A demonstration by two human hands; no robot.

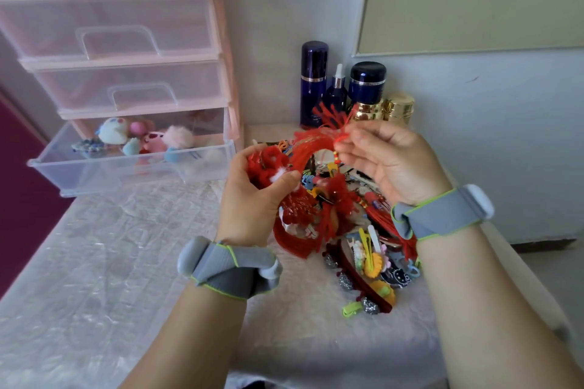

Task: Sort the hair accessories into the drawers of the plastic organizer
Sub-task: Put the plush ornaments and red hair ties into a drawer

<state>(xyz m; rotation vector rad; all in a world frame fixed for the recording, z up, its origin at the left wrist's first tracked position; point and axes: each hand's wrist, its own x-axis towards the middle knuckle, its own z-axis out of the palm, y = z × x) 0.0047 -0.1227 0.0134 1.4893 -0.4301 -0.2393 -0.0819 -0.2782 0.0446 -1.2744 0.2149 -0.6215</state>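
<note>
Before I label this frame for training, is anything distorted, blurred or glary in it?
Head view: wide-angle bending tilts the pink plastic drawer organizer; the red tasselled hair accessories in both hands look soft; light sheen on the crinkled clear table cover; soft daylight, faint shadows.

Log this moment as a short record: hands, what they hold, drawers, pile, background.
left hand: grips red accessories
right hand: pinches red tassel
open drawer: bottom one, pulled out, holds plush clips
upper drawers: two closed; contents not discernible
pile: mixed clips and headbands on the table, under and between the hands
bottles: blue and gold, against the wall behind the pile
wrists: grey bands on both
</note>
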